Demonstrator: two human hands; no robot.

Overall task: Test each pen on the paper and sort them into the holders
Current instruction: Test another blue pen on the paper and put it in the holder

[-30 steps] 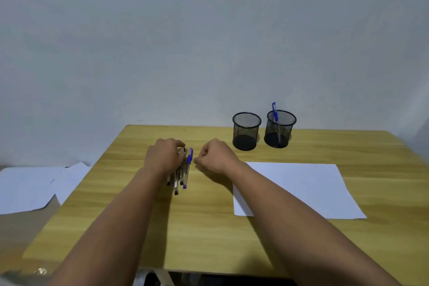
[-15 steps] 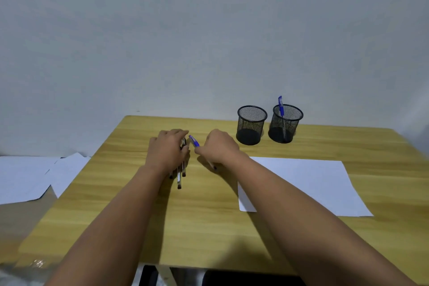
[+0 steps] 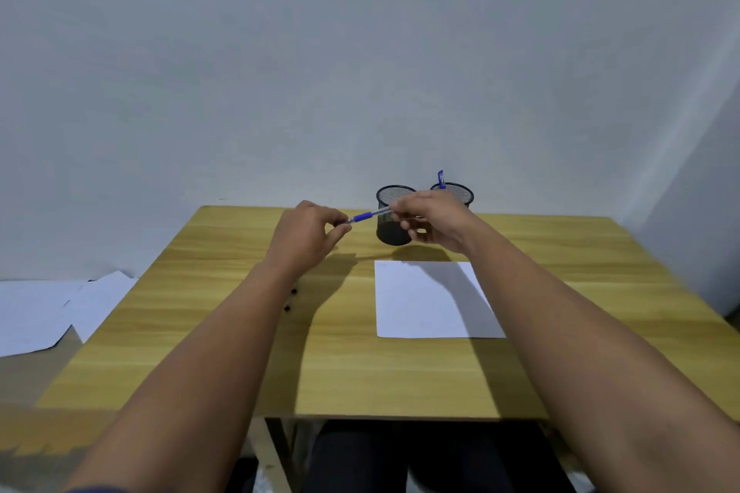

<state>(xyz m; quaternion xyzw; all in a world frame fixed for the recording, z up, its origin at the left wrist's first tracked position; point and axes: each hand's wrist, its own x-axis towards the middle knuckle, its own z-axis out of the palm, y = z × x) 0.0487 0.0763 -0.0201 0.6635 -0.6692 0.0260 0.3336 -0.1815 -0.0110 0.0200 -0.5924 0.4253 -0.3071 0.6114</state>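
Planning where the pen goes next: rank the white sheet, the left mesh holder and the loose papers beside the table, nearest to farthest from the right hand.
1. Left mesh holder, just behind the right hand.
2. White sheet, below it on the table.
3. Loose papers, far left, off the table.

Counter (image 3: 224, 332): light yellow-tan, streaked wood-grain pattern.
Paper (image 3: 420, 300): plain white sheet.
Held pen (image 3: 370, 215): blue cap, pale, possibly clear barrel.
Left holder (image 3: 390, 224): black wire mesh.
Right holder (image 3: 460, 193): black mesh; blue pen top (image 3: 441, 178) showing.
Wall (image 3: 360, 52): flat pale grey.
Loose sheets (image 3: 48, 312): white, beside counter.
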